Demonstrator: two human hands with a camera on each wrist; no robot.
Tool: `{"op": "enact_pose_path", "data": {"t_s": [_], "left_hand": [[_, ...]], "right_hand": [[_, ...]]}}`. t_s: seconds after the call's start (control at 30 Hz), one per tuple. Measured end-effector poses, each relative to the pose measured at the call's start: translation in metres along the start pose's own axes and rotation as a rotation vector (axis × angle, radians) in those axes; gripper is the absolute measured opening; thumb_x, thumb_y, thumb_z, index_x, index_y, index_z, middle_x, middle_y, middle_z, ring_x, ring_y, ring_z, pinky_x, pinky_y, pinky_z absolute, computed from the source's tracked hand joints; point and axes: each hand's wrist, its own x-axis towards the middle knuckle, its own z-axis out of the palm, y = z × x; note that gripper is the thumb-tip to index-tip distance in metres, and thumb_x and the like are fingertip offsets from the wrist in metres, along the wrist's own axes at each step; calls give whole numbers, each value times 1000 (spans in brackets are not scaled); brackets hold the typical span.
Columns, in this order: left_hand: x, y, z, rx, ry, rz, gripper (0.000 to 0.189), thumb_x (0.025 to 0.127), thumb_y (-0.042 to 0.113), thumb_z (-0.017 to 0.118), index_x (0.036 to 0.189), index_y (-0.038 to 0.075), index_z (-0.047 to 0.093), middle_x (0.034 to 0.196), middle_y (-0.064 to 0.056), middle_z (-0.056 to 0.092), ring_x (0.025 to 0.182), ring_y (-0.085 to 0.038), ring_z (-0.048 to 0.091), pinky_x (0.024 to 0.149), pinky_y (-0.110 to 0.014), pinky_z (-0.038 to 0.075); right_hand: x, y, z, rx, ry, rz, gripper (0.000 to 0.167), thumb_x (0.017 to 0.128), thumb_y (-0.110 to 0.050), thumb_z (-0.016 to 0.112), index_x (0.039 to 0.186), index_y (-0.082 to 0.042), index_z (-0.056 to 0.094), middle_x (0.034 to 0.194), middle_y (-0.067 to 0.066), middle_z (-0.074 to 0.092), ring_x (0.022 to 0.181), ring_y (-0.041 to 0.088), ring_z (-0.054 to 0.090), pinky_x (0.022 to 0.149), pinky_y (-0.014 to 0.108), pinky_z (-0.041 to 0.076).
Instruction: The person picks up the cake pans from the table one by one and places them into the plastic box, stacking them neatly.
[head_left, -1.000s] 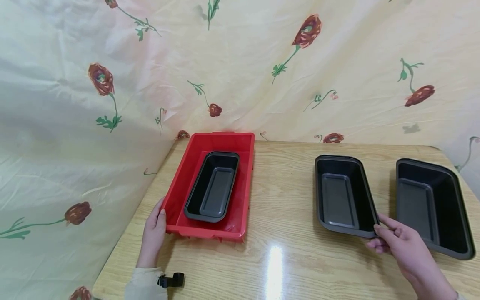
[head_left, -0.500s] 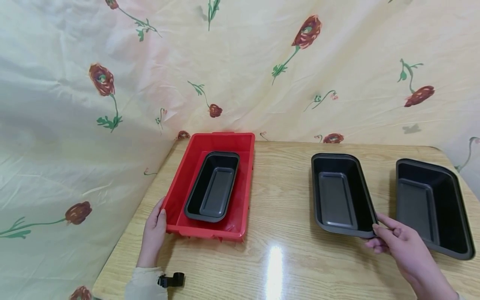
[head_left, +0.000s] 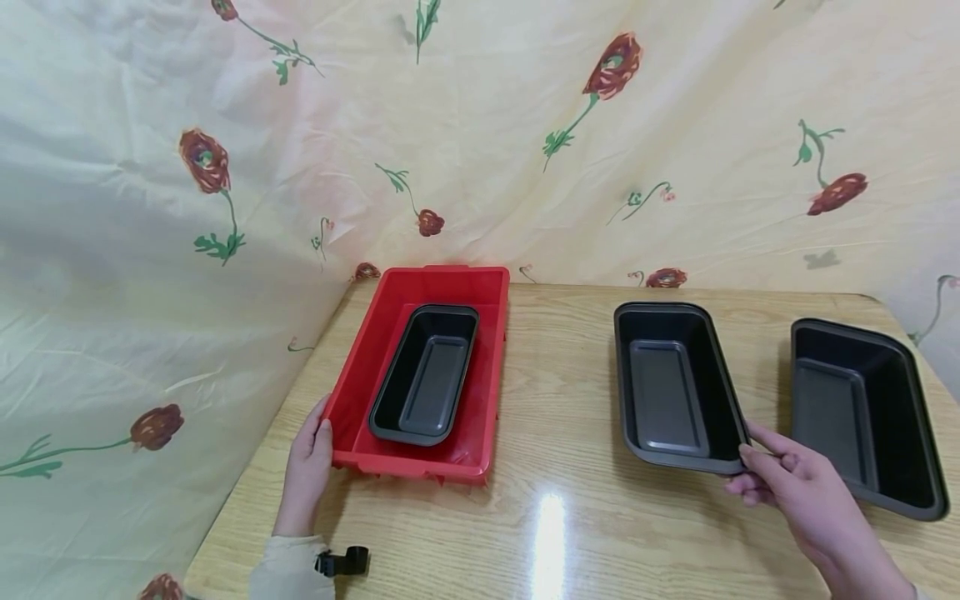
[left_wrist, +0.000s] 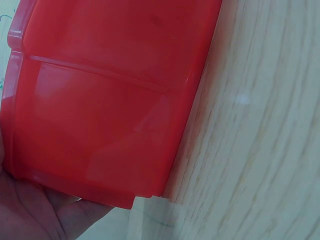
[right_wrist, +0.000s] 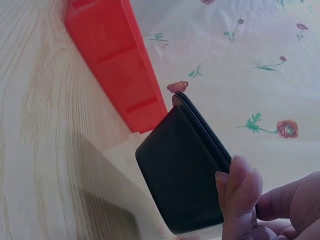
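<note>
Head view: from high, forward and down over the table point(head_left: 570, 400), farthest off. Left-wrist view: turned sideways, very close, tray point(left_wrist: 110, 115) filling the upper left. Right-wrist view: tilted, close to the held pan point(right_wrist: 180, 175), tray beyond, upper left. Common to all: tray.

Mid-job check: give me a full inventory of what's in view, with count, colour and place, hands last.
Red tray: 1, red, left part of the table
Inner pan: 1, black, inside the tray
Middle pan: 1, black, right of the tray, held by a hand
Outer pan: 1, black, table's right end
Table: 1, light wood-grain, under the work
Floral sheet: at least 1, cream with red flowers, behind and left of the table
Strapped device: 1, black, left wrist
Sleeve: 1 clear, pale, left arm; a sliver of another, bottom right
Left hand: 1, gripping the tray's left edge
Right hand: 1, pinching the middle pan's near right corner
</note>
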Motion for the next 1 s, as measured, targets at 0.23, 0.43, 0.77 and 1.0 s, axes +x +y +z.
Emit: {"op": "enact_pose_path", "data": {"t_s": [0.23,0.43,0.77,1.0], "left_hand": [[0,-1,-1,-10,-2,4,50,107,25,35,155,16,28,153,-13,33,134,-35,37,100,-51,42],[0,0,0,-16,1,4,49,107,25,35,155,16,28,153,-13,33,135,-35,37,101,-51,41],[1,0,-1,-25,-2,2,49,107,24,35,154,16,29,153,-12,33,134,-34,37,102,-50,41],[2,-1,0,-31,0,-7,49,107,25,35,155,18,29,153,-12,33,134,-34,38,102,-50,41]], "right_hand": [[0,-4,5,3,-9,-23,66,102,-8,48,145,20,7,79,5,72,65,14,68,55,25,53],[-1,-6,8,38,-16,-44,67,102,-7,49,144,21,5,74,9,71,64,14,68,55,25,54],[1,-13,17,60,-37,-59,68,102,-8,51,145,21,6,78,8,72,64,15,68,55,24,54],[2,-17,26,105,-55,-100,64,101,-1,47,143,22,5,79,7,72,63,14,67,53,24,52]]}}
